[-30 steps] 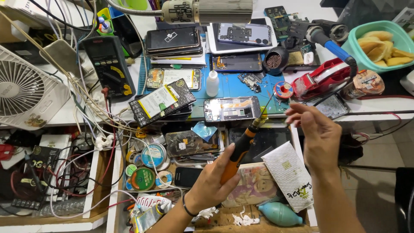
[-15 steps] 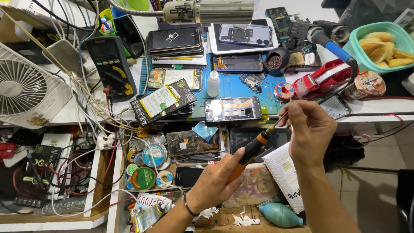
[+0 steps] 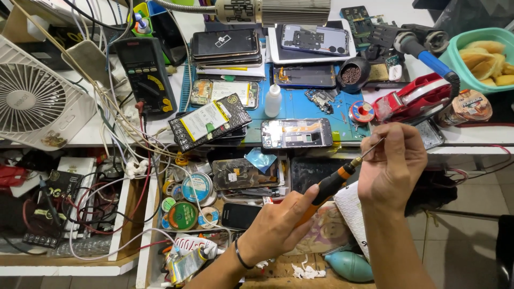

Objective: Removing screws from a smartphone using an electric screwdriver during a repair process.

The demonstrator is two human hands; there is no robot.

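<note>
Lower centre of frame: orange-and-black slim metal-tipped screwdriver (image 3: 327, 187), light, rigid, gripped at its handle by left hand (image 3: 278, 227); fine tip pinched by right hand (image 3: 391, 163).

Phone-repair workshop: cluttered tabletop (image 3: 482, 136) bearing opened smartphones (image 3: 297, 133), a multimeter (image 3: 145, 72), solder spools (image 3: 196, 187), tangled wires (image 3: 128, 139) and a small fan (image 3: 32, 99).

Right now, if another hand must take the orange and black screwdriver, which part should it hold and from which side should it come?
Probably the black part of the handle on the screwdriver, just above the left hand, which wraps the orange lower end. The tool lies tilted, tip up to the right, where the right hand pinches the thin metal shaft. Come from the upper left, across the handle; that side looks free of fingers.
</note>
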